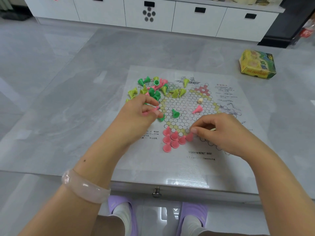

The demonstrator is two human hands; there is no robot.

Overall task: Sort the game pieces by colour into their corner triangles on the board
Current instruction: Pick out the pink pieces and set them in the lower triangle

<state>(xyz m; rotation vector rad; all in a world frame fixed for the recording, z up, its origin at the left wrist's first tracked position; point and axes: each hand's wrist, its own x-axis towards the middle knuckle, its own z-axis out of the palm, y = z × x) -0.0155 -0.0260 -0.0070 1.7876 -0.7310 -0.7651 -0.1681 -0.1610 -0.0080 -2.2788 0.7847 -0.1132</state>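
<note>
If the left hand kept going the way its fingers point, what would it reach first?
Probably the dark green piece standing alone on the board; the left hand, holding a pink piece, points right toward it. Another green piece by the fingertips may come first.

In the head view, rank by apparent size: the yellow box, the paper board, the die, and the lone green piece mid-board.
1. paper board
2. yellow box, though it sits farther away
3. lone green piece
4. die, smallest, also slightly farther

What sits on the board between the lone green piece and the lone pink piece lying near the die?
Nothing: between the green piece and the pink piece, only bare board circles show in the head view.
</note>
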